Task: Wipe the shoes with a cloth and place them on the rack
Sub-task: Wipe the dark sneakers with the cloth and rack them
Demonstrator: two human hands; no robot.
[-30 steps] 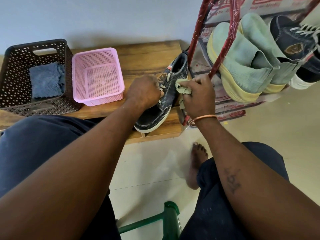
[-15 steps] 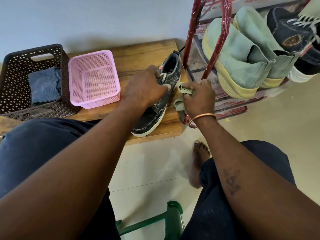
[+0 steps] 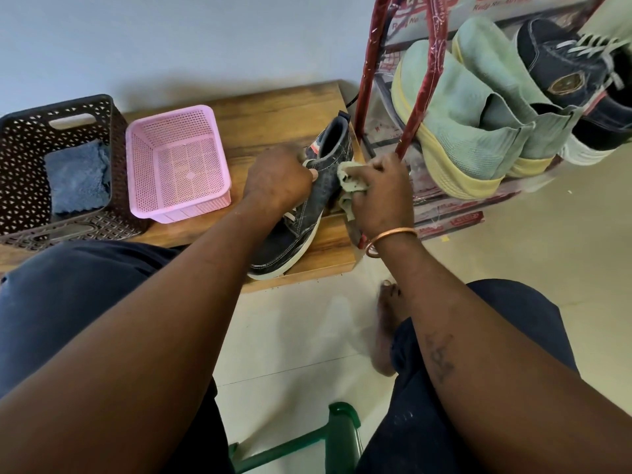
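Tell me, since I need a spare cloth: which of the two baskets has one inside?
The dark brown basket at far left, holding a blue cloth; the pink basket beside it shows only its mesh floor.

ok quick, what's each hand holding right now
left hand: grips the dark shoe
right hand: grips the pale green cloth, pressed to the shoe
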